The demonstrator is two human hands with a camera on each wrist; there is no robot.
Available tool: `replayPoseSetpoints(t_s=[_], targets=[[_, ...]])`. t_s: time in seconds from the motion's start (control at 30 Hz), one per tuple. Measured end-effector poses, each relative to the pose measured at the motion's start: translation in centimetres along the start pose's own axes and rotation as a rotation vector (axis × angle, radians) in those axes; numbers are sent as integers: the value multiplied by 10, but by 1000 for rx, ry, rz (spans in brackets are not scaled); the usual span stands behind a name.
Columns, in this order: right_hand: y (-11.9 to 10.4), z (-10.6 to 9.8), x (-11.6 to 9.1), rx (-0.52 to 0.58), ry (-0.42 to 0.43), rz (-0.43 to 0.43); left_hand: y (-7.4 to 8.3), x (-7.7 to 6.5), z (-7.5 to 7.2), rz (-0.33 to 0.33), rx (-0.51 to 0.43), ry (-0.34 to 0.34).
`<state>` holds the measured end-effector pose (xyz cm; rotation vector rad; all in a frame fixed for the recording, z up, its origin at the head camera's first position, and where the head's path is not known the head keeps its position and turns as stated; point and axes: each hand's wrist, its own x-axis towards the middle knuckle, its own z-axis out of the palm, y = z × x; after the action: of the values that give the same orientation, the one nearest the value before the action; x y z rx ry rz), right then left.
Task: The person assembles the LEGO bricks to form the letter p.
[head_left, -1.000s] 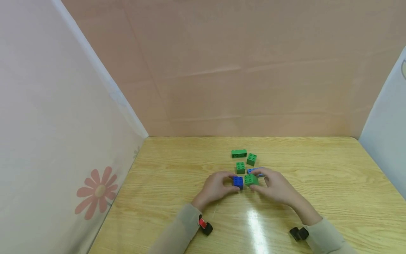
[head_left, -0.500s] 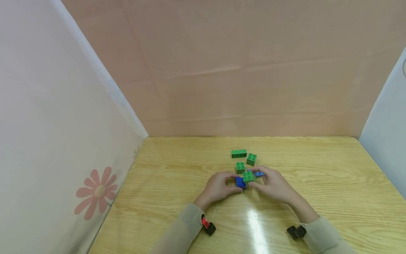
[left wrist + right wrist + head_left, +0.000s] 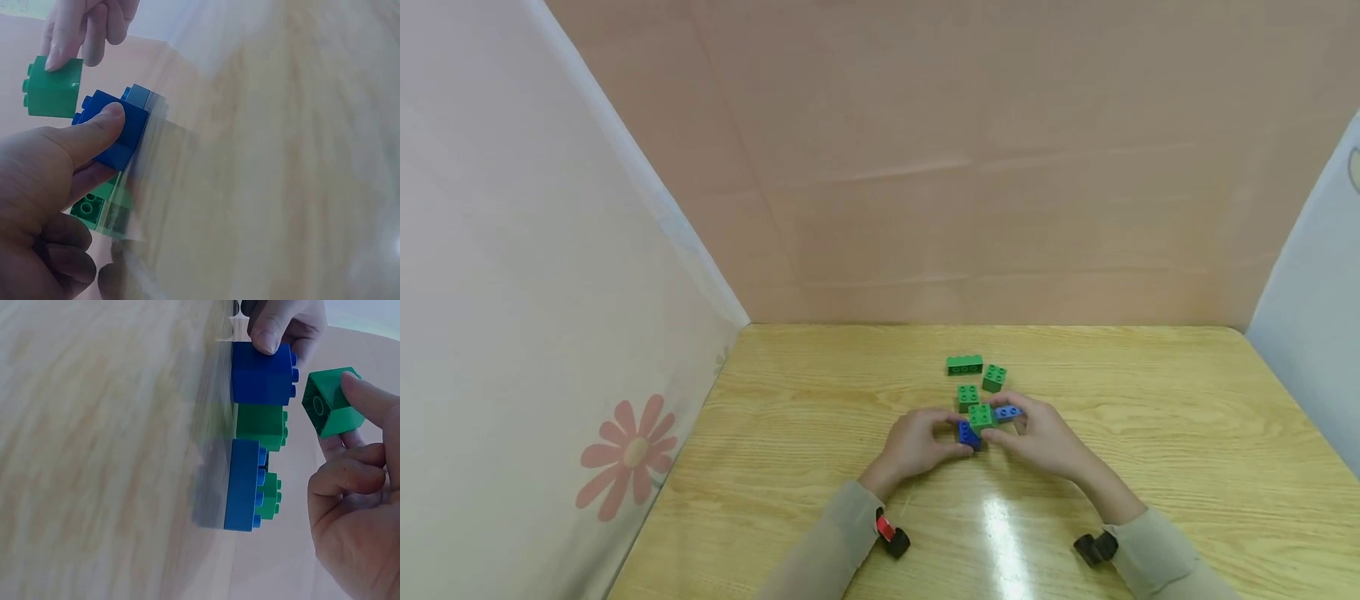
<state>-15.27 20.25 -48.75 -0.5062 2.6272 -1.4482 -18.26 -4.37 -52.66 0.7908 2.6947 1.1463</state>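
Note:
My left hand pinches a dark blue toy building brick between thumb and fingers, down on the table. In the right wrist view this dark blue brick has its studs facing away from the tabletop. My right hand holds a bright green building brick by its sides. That green brick is raised off the table, its hollow underside turned toward the blue brick's studs, with a gap between the two. From the head view it overlaps part of the blue brick.
Behind the hands lie a green two-by-two brick, another green brick and a longer green brick on its side. A lighter blue long brick rests near my right fingers. The wooden table meets a curtain behind.
My right hand has moved left and lifted the green brick from beside the dark blue brick to over it. The left hand has turned the blue brick slightly and shifted a little right.

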Motion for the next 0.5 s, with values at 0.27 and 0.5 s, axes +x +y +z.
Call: replayPoseSetpoints(t_s=[0.27,0.5], targets=[[-2,5,3,44,4,-17,0,2,-1,-14,9,-9],[0,11,5,63,1,-4,-1,4,0,-8,10,-9]])
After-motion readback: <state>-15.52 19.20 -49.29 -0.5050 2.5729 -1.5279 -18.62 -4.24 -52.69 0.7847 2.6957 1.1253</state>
